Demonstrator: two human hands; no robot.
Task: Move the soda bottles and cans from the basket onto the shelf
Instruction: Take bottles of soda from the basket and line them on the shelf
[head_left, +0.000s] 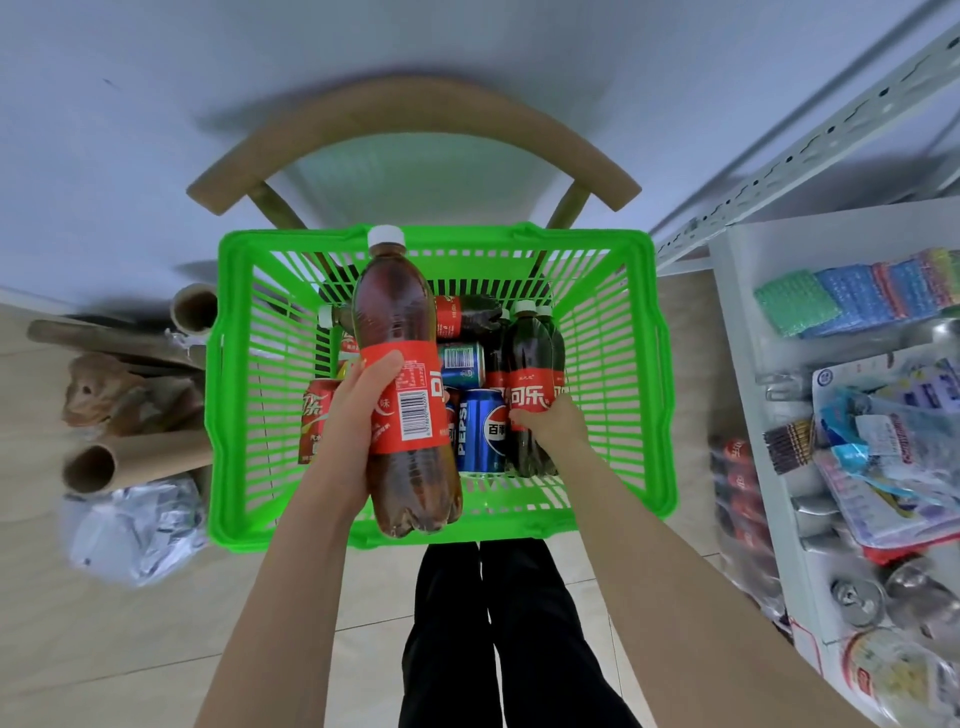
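I see the green slatted basket (236, 364) holding most of the drinks. One big cola bottle (405, 384), white cap, red label, is raised above its left half, cap pointing to the far rim. Two more cola bottles (530, 384) stand upright by its right wall. Between them lie a blue Pepsi can (483, 431), another blue can (462, 361), a red can (318, 415) at left and a bottle (465, 314) on its side.

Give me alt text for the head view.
The left hand holds a cola bottle above a green basket of sodas while the right hand grips a second bottle inside it; a shelf stands at right.
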